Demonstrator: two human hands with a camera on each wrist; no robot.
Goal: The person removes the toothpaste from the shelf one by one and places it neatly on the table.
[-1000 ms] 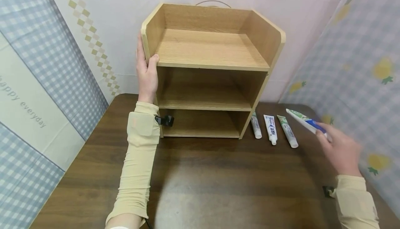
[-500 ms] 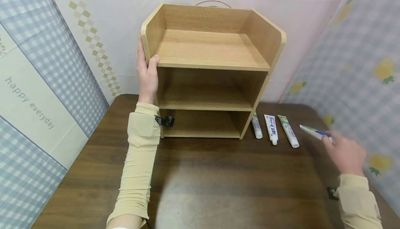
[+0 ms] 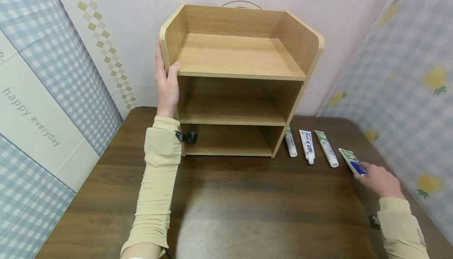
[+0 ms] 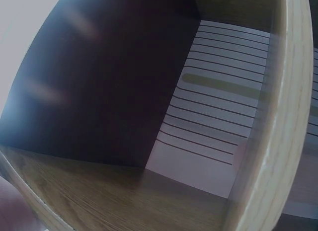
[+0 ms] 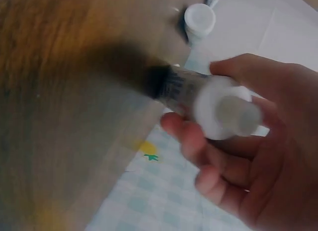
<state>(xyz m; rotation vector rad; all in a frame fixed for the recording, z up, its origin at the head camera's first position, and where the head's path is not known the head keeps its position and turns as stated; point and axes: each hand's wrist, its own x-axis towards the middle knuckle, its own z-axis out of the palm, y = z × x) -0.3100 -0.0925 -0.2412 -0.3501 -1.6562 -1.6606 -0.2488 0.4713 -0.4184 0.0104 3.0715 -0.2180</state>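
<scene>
A wooden shelf unit [image 3: 240, 73] stands at the back of the table. My left hand [image 3: 167, 88] grips its left side panel near the top board, thumb on the front edge and fingers along the outside. At the table's right side, my right hand [image 3: 382, 180] pinches a toothpaste tube [image 3: 348, 158] with a blue, green and white print. Its flat end points away from me, low over the table. In the right wrist view the tube's white cap end [image 5: 226, 109] faces the camera, thumb and fingers on opposite sides, slightly blurred.
Between shelf and right hand lie three toothpaste tubes in a row: one partly behind the shelf's right side [image 3: 291, 145], a blue-and-white one [image 3: 306, 146] and a green-and-white one [image 3: 327, 148]. Patterned cloth [image 3: 400, 105] hangs along the table's right edge.
My right hand first drew back from the shelf, then lowered the toothpaste tube toward the table beside the row. My left hand and the other tubes have stayed put.
</scene>
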